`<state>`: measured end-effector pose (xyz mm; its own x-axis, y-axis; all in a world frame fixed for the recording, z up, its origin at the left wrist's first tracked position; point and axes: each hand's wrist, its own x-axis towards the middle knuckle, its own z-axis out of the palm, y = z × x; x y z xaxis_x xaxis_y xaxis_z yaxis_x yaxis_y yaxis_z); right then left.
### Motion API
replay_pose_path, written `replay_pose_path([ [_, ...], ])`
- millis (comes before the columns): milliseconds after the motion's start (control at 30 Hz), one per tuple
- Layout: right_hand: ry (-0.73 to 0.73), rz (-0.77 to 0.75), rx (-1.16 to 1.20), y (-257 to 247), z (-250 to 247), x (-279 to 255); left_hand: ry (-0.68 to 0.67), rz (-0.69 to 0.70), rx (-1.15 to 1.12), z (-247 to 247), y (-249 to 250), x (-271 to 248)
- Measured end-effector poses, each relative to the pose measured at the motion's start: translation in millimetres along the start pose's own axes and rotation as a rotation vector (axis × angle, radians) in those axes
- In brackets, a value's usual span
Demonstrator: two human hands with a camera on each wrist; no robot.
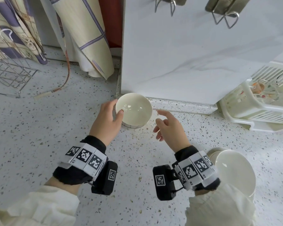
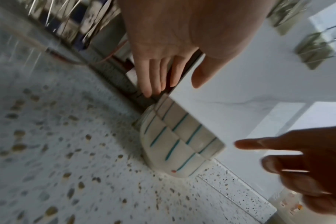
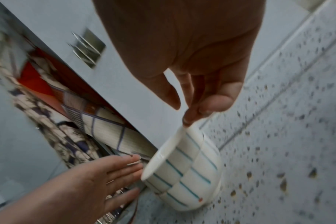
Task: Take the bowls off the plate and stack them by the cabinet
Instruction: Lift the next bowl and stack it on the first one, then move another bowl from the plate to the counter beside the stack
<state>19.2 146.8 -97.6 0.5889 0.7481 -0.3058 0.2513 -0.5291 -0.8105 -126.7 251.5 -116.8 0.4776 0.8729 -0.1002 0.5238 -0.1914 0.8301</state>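
A cream bowl [image 1: 134, 110] with teal stripes on its outside [image 3: 184, 174] stands on the speckled counter against the corner of the white cabinet [image 1: 178, 54]. My left hand [image 1: 118, 106] is at its left rim with the fingers straight; the thumb lies over the rim, and from the left wrist view I cannot tell if it touches. Just right of the bowl my right hand [image 1: 160, 123] hovers, fingers relaxed and holding nothing. More white bowls [image 1: 235, 172] sit at the lower right, partly hidden behind my right wrist.
A white plastic dish rack [image 1: 260, 103] stands at the right against the cabinet. A wire rack [image 1: 8, 72] and hanging patterned cloth [image 1: 85, 38] fill the back left. Metal hooks [image 1: 165, 5] hang on the cabinet face.
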Motion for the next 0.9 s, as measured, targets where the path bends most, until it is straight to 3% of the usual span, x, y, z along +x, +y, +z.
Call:
replay_pose_path([
  [100,-0.003,-0.080,-0.038,9.7,-33.6,-28.5,0.104,0.123,0.024,5.3,22.2,-21.5],
  [200,0.046,-0.103,-0.042,23.1,-68.7,-54.2,0.112,0.201,0.015,18.8,39.3,-41.0],
  [333,0.178,-0.149,-0.121,56.8,-121.5,-82.6,0.040,0.272,-0.015,54.7,63.7,-68.7],
  [533,0.417,-0.098,-0.401,123.1,-172.3,-109.2,-0.107,0.248,0.004,118.7,94.1,-111.9],
  [700,0.258,0.059,-0.374,154.8,-185.2,-122.0,-0.237,0.234,0.192,163.3,109.5,-134.4],
  [800,0.154,0.070,-0.369,161.0,-182.2,-122.2,-0.335,0.141,0.330,181.6,113.7,-140.3],
  [900,0.147,0.058,-0.413,165.0,-177.6,-117.7,-0.383,0.094,0.396,192.8,114.9,-141.6],
])
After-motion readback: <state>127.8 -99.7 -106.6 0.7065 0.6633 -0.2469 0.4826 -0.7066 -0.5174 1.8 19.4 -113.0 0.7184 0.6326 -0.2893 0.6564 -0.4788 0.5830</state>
